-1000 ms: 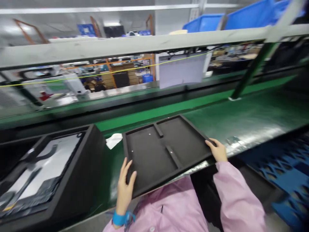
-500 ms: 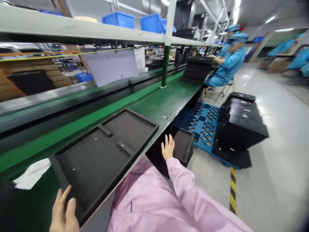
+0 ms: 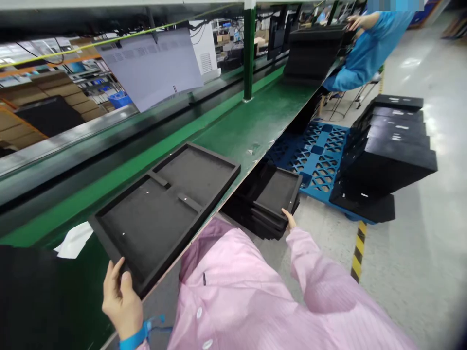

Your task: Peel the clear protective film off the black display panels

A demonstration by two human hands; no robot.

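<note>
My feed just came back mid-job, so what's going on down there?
The person's left hand is at the near corner of a black tray lying on the green bench. Their right hand is at the edge of a stack of black trays, lower down beside the bench. How firm either grip is, I can't tell. A white sheet lies by the bench tray's left end.
</note>
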